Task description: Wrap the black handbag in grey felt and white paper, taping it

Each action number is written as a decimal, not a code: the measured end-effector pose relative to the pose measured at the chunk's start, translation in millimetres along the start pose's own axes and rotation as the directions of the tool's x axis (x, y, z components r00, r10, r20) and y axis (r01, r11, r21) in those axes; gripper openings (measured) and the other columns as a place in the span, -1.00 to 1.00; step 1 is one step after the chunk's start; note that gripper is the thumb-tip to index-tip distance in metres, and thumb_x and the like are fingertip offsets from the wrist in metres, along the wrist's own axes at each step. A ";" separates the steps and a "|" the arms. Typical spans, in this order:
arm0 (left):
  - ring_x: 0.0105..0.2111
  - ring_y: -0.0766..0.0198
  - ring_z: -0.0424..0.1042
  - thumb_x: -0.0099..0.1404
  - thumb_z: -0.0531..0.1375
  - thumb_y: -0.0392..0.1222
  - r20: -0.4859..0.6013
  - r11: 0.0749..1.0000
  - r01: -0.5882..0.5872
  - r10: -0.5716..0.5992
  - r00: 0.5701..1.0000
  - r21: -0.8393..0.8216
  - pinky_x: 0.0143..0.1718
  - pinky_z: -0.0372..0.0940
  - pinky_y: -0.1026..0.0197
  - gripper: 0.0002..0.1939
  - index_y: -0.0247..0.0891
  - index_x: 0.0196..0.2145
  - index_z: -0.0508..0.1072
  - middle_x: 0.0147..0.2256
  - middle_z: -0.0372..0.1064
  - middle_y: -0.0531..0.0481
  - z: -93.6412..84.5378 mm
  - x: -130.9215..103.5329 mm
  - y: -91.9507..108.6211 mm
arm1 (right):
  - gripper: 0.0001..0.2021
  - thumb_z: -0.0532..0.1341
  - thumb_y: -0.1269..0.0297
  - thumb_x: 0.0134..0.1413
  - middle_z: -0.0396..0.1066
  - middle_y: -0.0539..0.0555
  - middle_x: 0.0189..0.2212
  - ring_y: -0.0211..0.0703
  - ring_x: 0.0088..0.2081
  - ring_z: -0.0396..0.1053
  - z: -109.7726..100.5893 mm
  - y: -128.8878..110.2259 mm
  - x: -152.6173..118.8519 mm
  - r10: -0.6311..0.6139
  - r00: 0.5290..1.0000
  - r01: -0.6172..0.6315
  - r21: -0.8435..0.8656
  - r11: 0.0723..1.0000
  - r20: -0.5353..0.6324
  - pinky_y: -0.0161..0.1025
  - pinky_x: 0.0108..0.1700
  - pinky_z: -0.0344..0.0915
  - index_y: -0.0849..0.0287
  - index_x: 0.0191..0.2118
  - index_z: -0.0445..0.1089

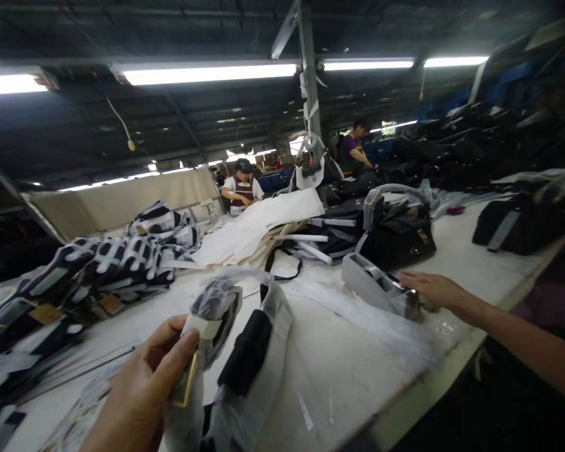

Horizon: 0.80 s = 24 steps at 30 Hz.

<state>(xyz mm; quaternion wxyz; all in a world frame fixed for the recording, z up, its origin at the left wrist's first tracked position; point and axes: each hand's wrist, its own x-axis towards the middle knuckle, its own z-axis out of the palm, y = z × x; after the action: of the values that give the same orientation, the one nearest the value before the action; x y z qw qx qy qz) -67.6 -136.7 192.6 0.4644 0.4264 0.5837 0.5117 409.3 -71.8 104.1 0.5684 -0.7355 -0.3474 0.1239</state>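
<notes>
My left hand (145,376) is closed, with thumb and fingers pinching a plastic-wrapped bag strap (211,323) that has a gold-coloured metal buckle (186,383). Pale wrapping and a dark rolled strap section (247,351) hang beside it, in front of the white table. Over on the right, my right hand (430,289) reaches to the near end of a grey tape dispenser (362,285). Its fingers are bent together against the dispenser's end. Whether a strip of tape is between them cannot be seen.
White sheets (263,220) are stacked mid-table beside black bags (398,235). Several dark wrapped pieces with white crossed strips (141,254) are piled left. Clear plastic film (358,320) lies near the dispenser. Two people work farther back, one in a brown apron (241,190).
</notes>
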 end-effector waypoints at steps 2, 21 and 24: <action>-0.53 0.18 0.48 -0.17 0.50 0.17 -0.007 1.000 0.016 -0.016 1.000 0.000 -0.57 0.38 0.26 -0.20 -0.09 0.03 0.47 -0.30 0.58 0.07 -2.0 1.3 -1.4 | -0.88 0.41 0.51 -0.11 0.59 0.38 -0.31 -0.06 -0.28 0.54 -0.4 3.7 -3.7 0.092 0.973 -0.111 0.080 0.991 0.210 -0.08 -0.15 0.27 0.38 -0.60 0.58; -0.37 0.04 0.55 -0.24 0.52 0.17 -0.009 0.996 0.080 -0.080 0.997 -0.037 -0.49 0.46 0.19 -0.18 -0.03 0.01 0.46 -0.24 0.59 0.04 -9.1 5.4 -6.0 | -0.99 0.43 0.50 -0.11 0.55 0.52 -0.31 -0.11 -0.45 0.49 -36.3 71.4 -47.9 0.479 0.827 -0.553 0.282 0.784 0.294 0.05 -0.25 0.28 0.34 -0.47 0.64; -0.41 0.09 0.53 -0.19 0.49 0.22 -0.034 1.000 0.027 -0.027 0.999 -0.012 -0.49 0.42 0.23 -0.28 -0.08 -0.08 0.50 -0.33 0.58 0.04 -1.2 -1.0 -3.3 | -0.93 0.48 0.43 -0.19 0.56 0.47 -0.30 -0.11 -0.41 0.49 -39.2 75.1 -54.9 0.429 0.865 -0.493 0.276 0.825 0.261 0.03 -0.23 0.26 0.31 -0.47 0.65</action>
<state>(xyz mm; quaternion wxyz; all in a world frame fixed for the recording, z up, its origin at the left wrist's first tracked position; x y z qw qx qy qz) -68.6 -138.3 189.5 0.4637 0.4071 0.5943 0.5157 419.8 -145.4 35.8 0.6019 -0.6757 -0.1844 0.3836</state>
